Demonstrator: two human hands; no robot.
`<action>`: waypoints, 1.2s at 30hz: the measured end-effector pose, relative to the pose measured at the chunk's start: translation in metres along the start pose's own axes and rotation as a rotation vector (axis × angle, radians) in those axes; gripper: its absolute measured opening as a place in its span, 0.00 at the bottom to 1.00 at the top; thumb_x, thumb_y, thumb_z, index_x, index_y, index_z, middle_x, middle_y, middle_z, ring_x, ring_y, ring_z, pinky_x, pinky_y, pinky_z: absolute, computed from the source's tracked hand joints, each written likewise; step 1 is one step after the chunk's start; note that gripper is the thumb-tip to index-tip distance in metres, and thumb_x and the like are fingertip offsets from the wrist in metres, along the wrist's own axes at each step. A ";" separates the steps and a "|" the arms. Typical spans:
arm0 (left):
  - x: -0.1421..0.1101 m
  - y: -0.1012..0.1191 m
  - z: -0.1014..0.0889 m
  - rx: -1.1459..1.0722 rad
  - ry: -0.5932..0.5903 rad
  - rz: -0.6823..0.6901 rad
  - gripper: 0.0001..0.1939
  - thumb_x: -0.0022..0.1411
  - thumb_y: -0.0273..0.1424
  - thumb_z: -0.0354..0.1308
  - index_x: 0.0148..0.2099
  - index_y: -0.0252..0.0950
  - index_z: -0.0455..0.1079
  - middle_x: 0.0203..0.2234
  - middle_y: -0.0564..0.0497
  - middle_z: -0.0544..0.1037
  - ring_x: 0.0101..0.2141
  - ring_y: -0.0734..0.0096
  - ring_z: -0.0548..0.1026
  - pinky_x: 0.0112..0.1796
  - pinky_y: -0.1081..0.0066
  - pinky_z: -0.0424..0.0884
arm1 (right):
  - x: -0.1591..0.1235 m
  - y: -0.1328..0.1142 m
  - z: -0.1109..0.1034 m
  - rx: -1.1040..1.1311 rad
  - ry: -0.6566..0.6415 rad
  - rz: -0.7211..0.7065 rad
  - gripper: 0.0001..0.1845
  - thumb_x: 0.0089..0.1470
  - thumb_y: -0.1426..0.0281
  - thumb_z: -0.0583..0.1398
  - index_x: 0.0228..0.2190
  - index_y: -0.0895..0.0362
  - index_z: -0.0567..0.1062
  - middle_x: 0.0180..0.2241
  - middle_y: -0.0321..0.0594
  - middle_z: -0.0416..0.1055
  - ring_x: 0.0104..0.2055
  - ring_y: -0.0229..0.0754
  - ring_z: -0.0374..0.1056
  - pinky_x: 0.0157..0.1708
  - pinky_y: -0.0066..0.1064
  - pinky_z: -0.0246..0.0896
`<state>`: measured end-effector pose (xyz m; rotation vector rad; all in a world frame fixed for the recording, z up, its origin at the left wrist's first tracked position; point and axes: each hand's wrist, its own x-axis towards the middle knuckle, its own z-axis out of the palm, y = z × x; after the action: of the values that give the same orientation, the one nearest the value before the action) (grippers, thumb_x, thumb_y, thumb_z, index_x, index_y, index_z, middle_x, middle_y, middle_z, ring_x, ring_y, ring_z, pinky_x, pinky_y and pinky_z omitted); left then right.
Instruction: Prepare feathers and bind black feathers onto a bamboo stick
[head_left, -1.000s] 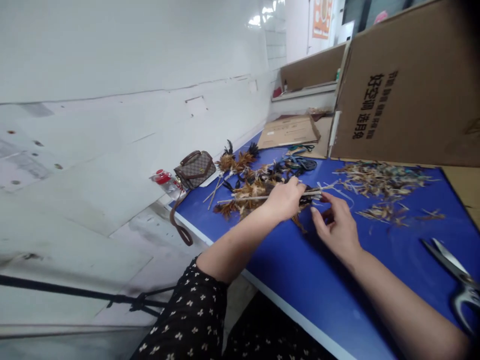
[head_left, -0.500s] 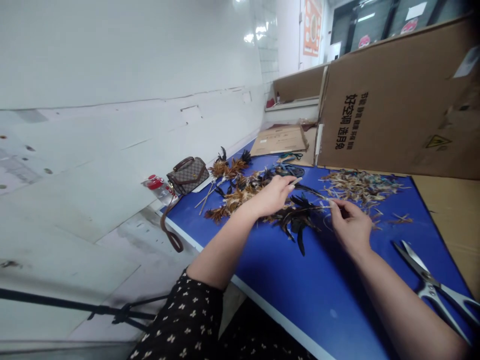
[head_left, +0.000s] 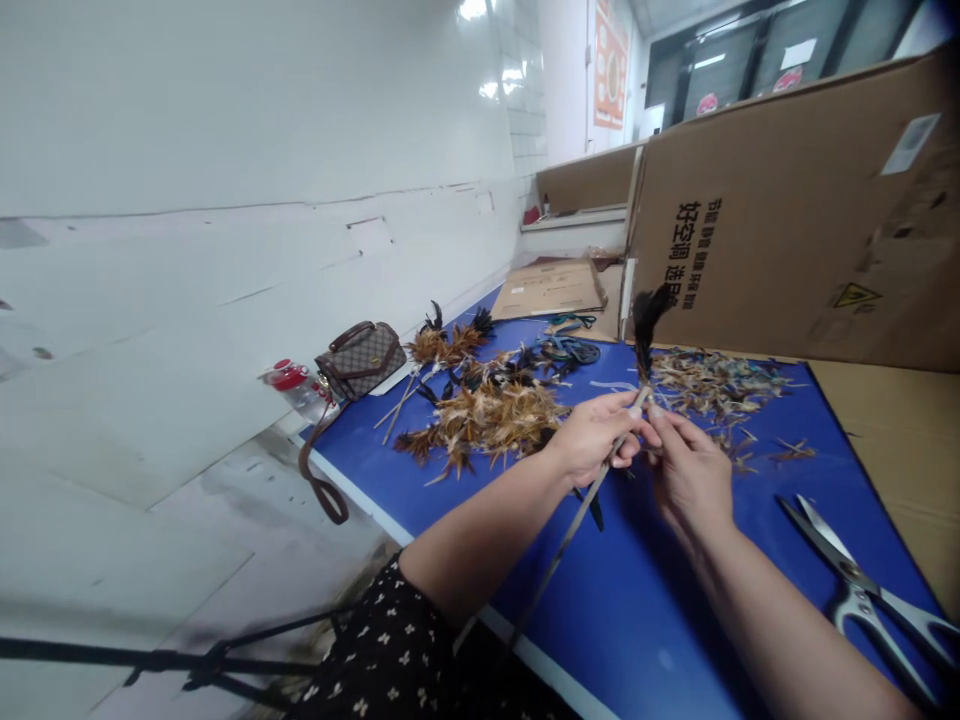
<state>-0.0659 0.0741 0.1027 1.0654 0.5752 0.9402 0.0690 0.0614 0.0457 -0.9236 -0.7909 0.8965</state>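
Note:
My left hand (head_left: pixel 604 435) is closed around a thin stick (head_left: pixel 566 540) that slants down toward the table's near edge. Black feathers (head_left: pixel 649 320) stand up at the stick's top end. Close by, my right hand (head_left: pixel 694 470) pinches at that same end, just below the feathers; what lies between its fingertips is hidden. A heap of brown and golden feathers (head_left: pixel 502 415) lies left of my hands on the blue table (head_left: pixel 652 610). Behind my right hand are scattered short feather scraps (head_left: pixel 720 385).
Large scissors (head_left: pixel 847 570) lie partly spread at the right. A checked handbag (head_left: pixel 364 360) and a red-capped bottle (head_left: pixel 296 385) stand by the wall. Blue ribbon (head_left: pixel 570 348) and flat cardboard (head_left: pixel 547 285) lie farther back. A big cardboard box (head_left: pixel 780 220) borders the far side.
My left hand has moved from the feather heap toward my right hand and now holds the stick. Black feathers now stand upright at its end. The view has shifted slightly.

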 end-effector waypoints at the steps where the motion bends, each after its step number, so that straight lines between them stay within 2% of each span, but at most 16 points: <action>1: 0.002 0.001 0.001 -0.008 -0.010 -0.012 0.32 0.58 0.47 0.80 0.55 0.31 0.78 0.31 0.50 0.81 0.21 0.80 0.67 0.22 0.76 0.56 | -0.001 0.000 0.001 0.013 -0.015 0.009 0.27 0.51 0.44 0.79 0.36 0.53 0.87 0.25 0.32 0.75 0.22 0.34 0.64 0.21 0.28 0.58; 3: 0.005 0.003 0.003 -0.013 -0.015 -0.039 0.28 0.58 0.45 0.81 0.52 0.31 0.79 0.29 0.51 0.79 0.21 0.81 0.66 0.22 0.76 0.55 | -0.001 -0.001 0.001 0.024 -0.052 0.017 0.26 0.52 0.44 0.79 0.34 0.53 0.86 0.25 0.32 0.73 0.23 0.35 0.65 0.22 0.28 0.59; 8: 0.011 0.006 0.000 -0.022 0.011 -0.122 0.28 0.58 0.39 0.81 0.55 0.30 0.81 0.26 0.52 0.78 0.20 0.82 0.64 0.22 0.76 0.53 | 0.005 -0.004 -0.010 -0.041 -0.154 0.022 0.25 0.54 0.45 0.78 0.30 0.54 0.85 0.26 0.34 0.74 0.25 0.35 0.64 0.23 0.29 0.59; 11: 0.015 0.004 -0.006 -0.039 0.043 -0.167 0.26 0.57 0.35 0.81 0.54 0.30 0.82 0.28 0.51 0.79 0.20 0.82 0.66 0.22 0.76 0.53 | 0.014 -0.005 -0.020 -0.120 -0.191 0.028 0.26 0.51 0.44 0.79 0.30 0.54 0.86 0.25 0.35 0.75 0.25 0.36 0.64 0.23 0.29 0.58; 15: 0.018 -0.003 -0.014 -0.052 0.095 -0.190 0.25 0.55 0.31 0.82 0.53 0.30 0.83 0.33 0.49 0.82 0.21 0.81 0.70 0.22 0.75 0.56 | 0.024 -0.005 -0.029 -0.213 -0.175 0.029 0.26 0.51 0.44 0.78 0.33 0.54 0.87 0.22 0.34 0.72 0.23 0.36 0.61 0.22 0.29 0.55; 19: 0.017 -0.014 -0.020 -0.034 0.139 -0.189 0.21 0.55 0.29 0.81 0.51 0.30 0.84 0.31 0.49 0.81 0.24 0.76 0.75 0.22 0.75 0.59 | 0.027 0.000 -0.032 -0.271 -0.162 0.020 0.28 0.51 0.42 0.77 0.36 0.54 0.88 0.23 0.34 0.74 0.24 0.37 0.62 0.22 0.29 0.57; 23: 0.013 -0.030 -0.022 -0.010 0.190 -0.165 0.21 0.55 0.28 0.82 0.49 0.29 0.83 0.34 0.47 0.83 0.23 0.77 0.75 0.21 0.75 0.57 | 0.027 0.003 -0.032 -0.319 -0.153 0.008 0.28 0.53 0.41 0.76 0.35 0.54 0.87 0.23 0.34 0.74 0.23 0.37 0.63 0.22 0.29 0.59; 25: 0.009 -0.039 -0.022 0.006 0.246 -0.140 0.23 0.53 0.28 0.83 0.49 0.28 0.81 0.31 0.50 0.81 0.22 0.78 0.73 0.21 0.75 0.58 | 0.027 0.004 -0.031 -0.344 -0.155 -0.002 0.28 0.54 0.41 0.76 0.35 0.53 0.87 0.21 0.33 0.72 0.23 0.37 0.62 0.22 0.29 0.58; 29: 0.002 -0.049 -0.020 0.054 0.302 -0.113 0.27 0.50 0.30 0.85 0.49 0.28 0.80 0.30 0.53 0.79 0.21 0.79 0.73 0.21 0.74 0.60 | 0.024 0.005 -0.030 -0.397 -0.152 -0.031 0.27 0.51 0.43 0.78 0.32 0.54 0.85 0.24 0.35 0.75 0.24 0.36 0.62 0.22 0.28 0.57; 36: -0.004 -0.052 -0.025 0.144 0.302 -0.083 0.29 0.60 0.33 0.79 0.60 0.23 0.81 0.20 0.56 0.75 0.20 0.79 0.67 0.24 0.74 0.60 | 0.023 0.004 -0.033 -0.439 -0.097 -0.068 0.24 0.57 0.44 0.75 0.34 0.52 0.86 0.21 0.33 0.72 0.22 0.38 0.61 0.21 0.30 0.57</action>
<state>-0.0687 0.0735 0.0455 1.0250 0.9414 1.0050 0.1057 0.0729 0.0333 -1.2334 -1.1228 0.7237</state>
